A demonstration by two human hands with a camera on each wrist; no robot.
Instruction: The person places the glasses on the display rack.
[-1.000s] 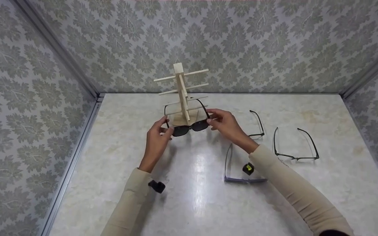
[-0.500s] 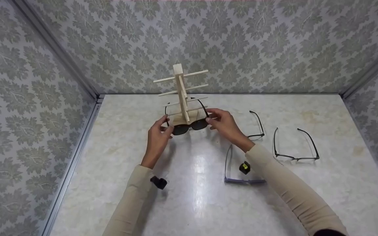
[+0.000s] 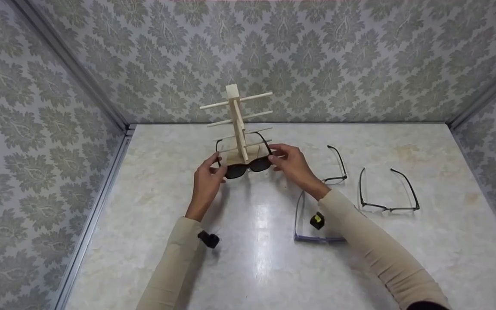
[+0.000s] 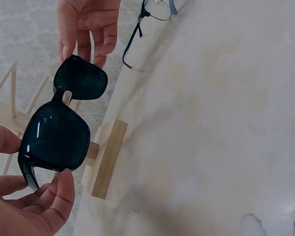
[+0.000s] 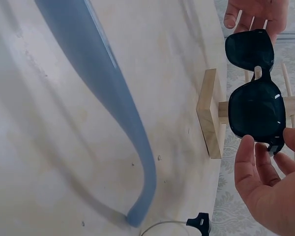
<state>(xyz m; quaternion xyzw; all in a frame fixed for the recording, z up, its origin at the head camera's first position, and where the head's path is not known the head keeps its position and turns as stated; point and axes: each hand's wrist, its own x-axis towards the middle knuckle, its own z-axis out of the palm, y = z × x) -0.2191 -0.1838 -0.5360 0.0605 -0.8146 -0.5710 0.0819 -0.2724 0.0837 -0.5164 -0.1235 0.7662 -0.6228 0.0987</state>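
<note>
Black sunglasses (image 3: 259,164) with dark lenses face me at the lower part of a wooden display stand (image 3: 236,118). Their temples reach back on both sides of its post. In the left wrist view, a rounded peg tip (image 4: 67,97) shows between the lenses, under the bridge. My left hand (image 3: 206,180) pinches the left end of the frame near the hinge, thumb in front and fingers behind. With thumb and fingertips, my right hand (image 3: 294,165) grips the right end likewise. The right wrist view shows the right fingers (image 5: 246,167) at the lens's lower corner.
To the right lie dark-framed glasses (image 3: 389,208), another dark pair (image 3: 342,165) partly behind my right hand, and blue-framed glasses (image 3: 317,238) partly under my right forearm. Patterned walls enclose the table (image 3: 157,159) at the back and sides.
The sunglasses have shifted slightly left, and their temple tips appear a little lower against the stand. My right hand and forearm have moved slightly left; both hands keep their grip.
</note>
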